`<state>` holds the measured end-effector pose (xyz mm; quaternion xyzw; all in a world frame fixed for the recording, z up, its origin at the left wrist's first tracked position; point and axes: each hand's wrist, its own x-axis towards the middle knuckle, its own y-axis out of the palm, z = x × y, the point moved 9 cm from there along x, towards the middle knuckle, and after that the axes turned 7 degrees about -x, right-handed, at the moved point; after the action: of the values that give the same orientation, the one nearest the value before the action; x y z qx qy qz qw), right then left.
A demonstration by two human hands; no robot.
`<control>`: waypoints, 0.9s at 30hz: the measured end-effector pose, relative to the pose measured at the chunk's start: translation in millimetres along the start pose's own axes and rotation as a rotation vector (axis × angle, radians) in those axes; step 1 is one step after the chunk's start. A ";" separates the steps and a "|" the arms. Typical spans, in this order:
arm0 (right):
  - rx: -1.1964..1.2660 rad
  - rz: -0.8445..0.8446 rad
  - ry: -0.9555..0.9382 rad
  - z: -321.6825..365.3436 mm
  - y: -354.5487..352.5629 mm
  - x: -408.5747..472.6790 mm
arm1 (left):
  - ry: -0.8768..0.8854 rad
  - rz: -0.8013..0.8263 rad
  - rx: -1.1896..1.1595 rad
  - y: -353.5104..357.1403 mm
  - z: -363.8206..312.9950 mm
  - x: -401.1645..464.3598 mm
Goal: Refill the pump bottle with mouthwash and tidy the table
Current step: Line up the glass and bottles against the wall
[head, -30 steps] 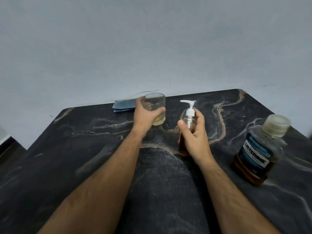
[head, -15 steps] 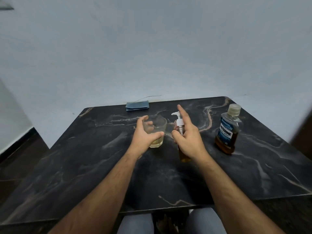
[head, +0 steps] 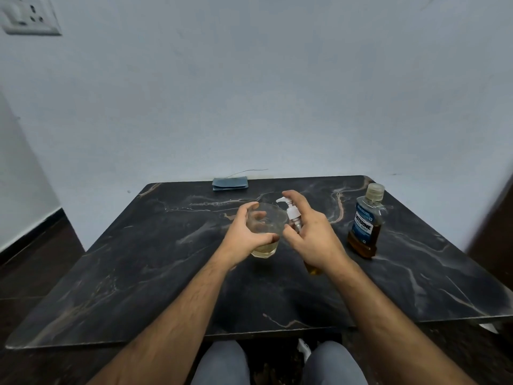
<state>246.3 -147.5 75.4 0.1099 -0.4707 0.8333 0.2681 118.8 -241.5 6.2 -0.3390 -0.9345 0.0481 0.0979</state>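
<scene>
A clear glass [head: 273, 219] with a little pale yellow liquid stands on the dark marble table [head: 138, 259]. My left hand [head: 244, 234] holds it, thumb across the front and fingers curled behind. Just to its right stands the pump bottle [head: 293, 213], with a white pump head and amber mouthwash in its base. My right hand [head: 311, 232] is in front of the bottle with fingers spread and loose, the index finger reaching past the pump head; most of the bottle body is hidden behind it. A capped Listerine bottle [head: 366, 226], partly full of amber liquid, stands further right.
A folded blue cloth [head: 230, 183] lies at the table's far edge against the pale wall, with a thin wire behind it. A wall socket [head: 27, 15] is at the upper left. My knees [head: 222, 365] show below the near table edge.
My right hand has loosened from a full grip on the pump bottle to spread fingers. The view has pulled back from the table. My left hand stays on the glass.
</scene>
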 end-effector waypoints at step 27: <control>-0.149 0.005 0.036 -6.0 -3.1 2.3 | -0.041 0.052 -0.008 4.2 -7.1 -2.6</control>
<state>246.5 -140.3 75.4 0.0734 -0.5269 0.7983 0.2821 124.9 -239.8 12.1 -0.3625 -0.9273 0.0539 0.0761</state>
